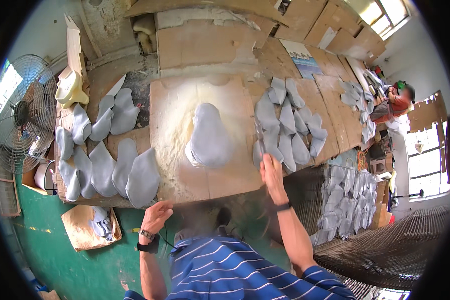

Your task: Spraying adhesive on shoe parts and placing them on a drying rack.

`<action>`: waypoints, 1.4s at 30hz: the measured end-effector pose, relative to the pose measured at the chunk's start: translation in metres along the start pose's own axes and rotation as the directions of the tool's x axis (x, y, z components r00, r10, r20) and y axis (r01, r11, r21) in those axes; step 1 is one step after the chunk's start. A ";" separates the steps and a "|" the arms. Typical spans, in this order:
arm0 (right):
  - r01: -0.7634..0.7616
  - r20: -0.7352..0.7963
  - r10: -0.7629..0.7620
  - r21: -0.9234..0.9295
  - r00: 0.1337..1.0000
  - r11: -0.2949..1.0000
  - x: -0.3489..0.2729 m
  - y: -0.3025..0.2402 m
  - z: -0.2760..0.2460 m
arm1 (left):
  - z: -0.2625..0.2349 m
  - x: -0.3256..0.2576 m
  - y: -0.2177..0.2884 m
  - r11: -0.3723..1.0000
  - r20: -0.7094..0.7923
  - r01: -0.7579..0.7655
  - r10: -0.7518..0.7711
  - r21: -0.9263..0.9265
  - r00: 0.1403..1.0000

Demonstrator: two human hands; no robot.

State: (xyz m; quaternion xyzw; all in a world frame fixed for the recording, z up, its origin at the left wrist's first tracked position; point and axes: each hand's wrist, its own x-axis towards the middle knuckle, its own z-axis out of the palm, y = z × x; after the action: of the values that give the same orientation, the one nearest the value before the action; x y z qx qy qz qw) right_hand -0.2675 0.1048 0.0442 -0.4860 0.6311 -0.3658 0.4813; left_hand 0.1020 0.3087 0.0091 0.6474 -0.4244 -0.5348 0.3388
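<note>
In the middle of the worktable, a smooth grey rounded piece (210, 137), wide at the near end and narrower at the far end, lies on a cardboard sheet (225, 182) dusted with pale powder (177, 112). My right hand (272, 177) is closed around a slim, knife-like tool (260, 137) that points away from me, beside the grey pieces (287, 117) on the right. Close to the table's front edge, my left hand (156, 216) is loosely bent with its fingers apart and nothing visible in it. The nearest grey piece (143, 178) on the left lies just beyond it.
More grey pieces (103, 167) lie in rows at left. A large wire-caged fan (22, 112) stands far left, and a cream-coloured form (72, 89) sits behind. A rack of grey pieces (347, 200) stands at right. Another person (399, 104) is far right. An opened paper sack (80, 232) lies on the floor.
</note>
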 end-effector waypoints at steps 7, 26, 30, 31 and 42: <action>0.275 -0.180 -0.364 -0.387 0.914 0.880 0.188 0.039 0.068 | -0.029 -0.006 -0.005 0.998 -0.067 0.042 -0.045 -0.041 0.997; 0.244 0.013 -0.267 -0.451 0.964 0.858 -0.098 0.043 0.086 | 0.056 0.157 0.100 0.565 -0.054 -0.572 0.738 0.595 0.673; 0.199 -0.013 -0.228 -0.441 0.974 0.875 -0.115 0.061 0.076 | 0.070 0.200 0.084 0.463 0.157 -0.586 0.681 0.665 0.715; 0.180 0.002 -0.201 -0.445 0.980 0.877 -0.119 0.067 0.076 | 0.073 0.207 0.078 0.448 0.131 -0.508 0.641 0.735 0.756; 0.077 0.024 -0.077 -0.568 0.997 0.820 -0.169 0.131 0.033 | 0.081 0.211 0.118 0.486 0.129 -0.393 0.490 0.781 0.862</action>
State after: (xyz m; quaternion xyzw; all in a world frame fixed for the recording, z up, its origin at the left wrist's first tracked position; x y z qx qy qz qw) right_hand -0.2596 0.3024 -0.0440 -0.6323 0.6913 -0.1806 0.2996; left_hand 0.0151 0.0689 0.0134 0.6258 -0.7462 -0.1515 0.1694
